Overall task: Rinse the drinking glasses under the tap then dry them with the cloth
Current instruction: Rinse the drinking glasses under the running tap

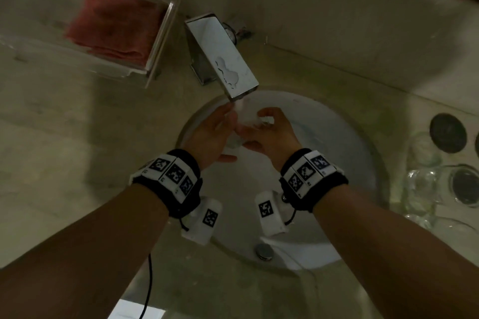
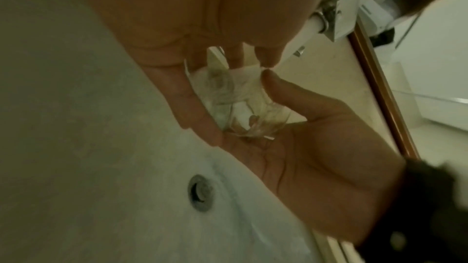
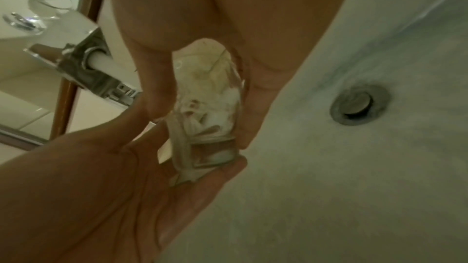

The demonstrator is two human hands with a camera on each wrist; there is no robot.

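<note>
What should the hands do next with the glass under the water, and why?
Probably lift the glass out of the stream and tip the water into the sink. Both the left hand and the right hand already hold it under the running tap, so rinsing is underway. The red cloth for drying sits untouched in its clear tray.

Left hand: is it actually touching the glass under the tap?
Touching. The left wrist view shows the left hand's fingers lying against the glass.
</note>
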